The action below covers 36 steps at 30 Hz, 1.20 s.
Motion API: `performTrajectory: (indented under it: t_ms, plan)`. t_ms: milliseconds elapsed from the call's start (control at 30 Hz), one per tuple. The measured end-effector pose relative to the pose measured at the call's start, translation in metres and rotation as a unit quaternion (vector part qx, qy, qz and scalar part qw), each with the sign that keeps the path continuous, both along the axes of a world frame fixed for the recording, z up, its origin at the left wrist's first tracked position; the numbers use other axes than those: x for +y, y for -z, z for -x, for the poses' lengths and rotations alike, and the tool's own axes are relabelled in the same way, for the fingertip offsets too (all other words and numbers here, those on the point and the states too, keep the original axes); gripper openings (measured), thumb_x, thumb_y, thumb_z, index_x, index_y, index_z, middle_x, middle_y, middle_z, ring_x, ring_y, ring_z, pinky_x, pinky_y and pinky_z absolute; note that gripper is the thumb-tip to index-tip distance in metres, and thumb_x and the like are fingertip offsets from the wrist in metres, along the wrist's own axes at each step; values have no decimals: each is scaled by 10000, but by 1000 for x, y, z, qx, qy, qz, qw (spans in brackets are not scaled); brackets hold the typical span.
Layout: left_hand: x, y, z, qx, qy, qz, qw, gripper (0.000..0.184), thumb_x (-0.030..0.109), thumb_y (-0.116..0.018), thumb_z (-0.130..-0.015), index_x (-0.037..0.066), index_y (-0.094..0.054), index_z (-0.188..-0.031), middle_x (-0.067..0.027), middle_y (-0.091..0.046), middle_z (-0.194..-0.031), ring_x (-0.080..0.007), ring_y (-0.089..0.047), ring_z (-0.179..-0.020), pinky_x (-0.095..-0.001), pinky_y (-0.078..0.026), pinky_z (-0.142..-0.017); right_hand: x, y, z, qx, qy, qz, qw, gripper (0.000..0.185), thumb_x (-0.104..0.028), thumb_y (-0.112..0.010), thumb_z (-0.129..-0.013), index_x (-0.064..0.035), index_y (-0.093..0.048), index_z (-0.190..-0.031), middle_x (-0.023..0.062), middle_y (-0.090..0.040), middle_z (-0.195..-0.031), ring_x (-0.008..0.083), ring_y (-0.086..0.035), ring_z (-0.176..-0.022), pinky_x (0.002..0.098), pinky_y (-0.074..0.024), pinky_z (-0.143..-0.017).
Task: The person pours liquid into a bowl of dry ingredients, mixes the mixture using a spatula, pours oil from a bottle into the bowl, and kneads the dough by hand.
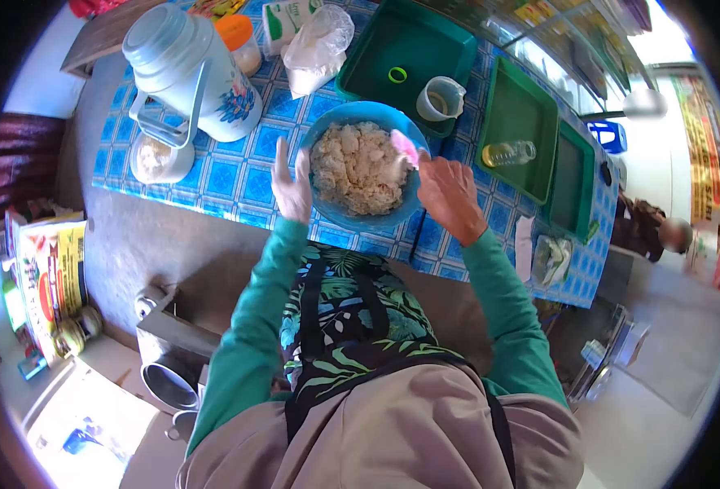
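Note:
A blue bowl [333, 213] full of a lumpy, pale dough-like mixture [358, 167] stands near the front edge of the table. My left hand [292, 183] is upright at the bowl's left rim, fingers apart, holding nothing. On the right side, my right hand [451, 194] is closed round the handle of a pink spatula [405, 148], whose blade reaches into the mixture at the bowl's upper right. The handle itself is hidden in the fingers.
Left of the bowl stand a large flask [201, 77] and a white tub [161, 160]. Behind are a plastic bag [319, 49] and a green tray [376, 61] with a cup [439, 101]. A glass bottle [508, 153] lies on another tray to the right.

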State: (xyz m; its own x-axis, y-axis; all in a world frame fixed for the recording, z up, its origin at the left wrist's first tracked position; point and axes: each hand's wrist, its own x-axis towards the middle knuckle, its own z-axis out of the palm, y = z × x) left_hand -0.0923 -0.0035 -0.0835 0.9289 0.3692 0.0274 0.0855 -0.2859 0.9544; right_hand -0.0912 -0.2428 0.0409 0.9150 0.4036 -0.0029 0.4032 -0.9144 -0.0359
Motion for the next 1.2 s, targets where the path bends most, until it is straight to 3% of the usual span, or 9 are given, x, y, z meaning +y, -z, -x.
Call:
performTrajectory:
  t_ms: [167,233,500,667,800,867,967,1033,1200]
  plan:
    - [-60,20,53,7,-132,111,985,525,265,-512,-982,-2,-382,-1415,-203,-503,-1309,-290,-506,-1190,-382,-380,-1013,9,70,-23,-6,84,26,996,362,-129,-555,-797,40,-549,-1117,133,-599,-914,296,-592,-782,384,-448,-671]
    - [-58,20,49,-17,-176,155,972,480,221,-482,-998,14,-385,-1419,-193,-520,-1281,-277,-519,-1163,-372,-387,-1002,5,93,-48,-105,30,-27,994,334,-121,-556,-796,0,-577,-1107,144,-630,-872,339,-620,-740,425,-480,-627]
    - [-15,7,13,85,-69,84,990,450,260,-443,-1005,54,-424,-1405,-225,-578,-1188,-299,-563,-1102,-362,-417,-952,56,93,-147,112,-319,-234,911,416,16,-541,-739,-116,-628,-1124,128,-676,-969,334,-655,-859,419,-532,-745]
    - [13,18,-8,68,25,50,996,458,300,-441,-997,20,-470,-1358,-249,-546,-1265,-365,-521,-1181,-388,-390,-1006,67,64,-129,138,-420,-40,896,522,39,-552,-701,-143,-606,-1188,102,-641,-883,290,-635,-735,401,-515,-609]
    - [26,17,-26,54,49,106,992,553,375,-450,-990,-40,-445,-1355,-262,-556,-1258,-336,-525,-1199,-359,-396,-1005,26,31,-97,118,-346,-88,927,518,22,-570,-707,-133,-597,-1201,91,-618,-886,298,-624,-733,414,-497,-612]
    - [24,-6,-19,33,-26,116,992,629,420,-460,-984,-82,-412,-1360,-268,-550,-1267,-307,-520,-1209,-339,-388,-1014,-2,50,-73,-111,-163,-70,978,497,12,-573,-726,-117,-591,-1206,93,-605,-911,321,-618,-738,432,-481,-628]
    - [-13,13,14,-7,-70,61,996,596,403,-441,-996,-44,-400,-1387,-259,-500,-1324,-322,-528,-1179,-348,-393,-1000,11,71,-62,-29,9,-19,999,482,-81,-609,-738,-10,-531,-1208,111,-626,-907,331,-618,-718,434,-484,-648]
    - [-24,-2,20,53,-65,36,996,532,368,-428,-1008,-9,-426,-1383,-245,-525,-1279,-318,-539,-1147,-362,-406,-973,25,96,-73,-121,-48,-108,986,431,-77,-580,-757,-46,-574,-1187,109,-636,-910,336,-623,-696,440,-485,-635]
    - [-18,15,2,46,-111,59,991,451,302,-440,-1008,-22,-491,-1316,-233,-583,-1147,-350,-570,-1043,-387,-436,-910,46,75,-114,106,-249,-85,959,379,-99,-543,-802,-132,-635,-1168,71,-628,-969,271,-597,-774,426,-470,-752]
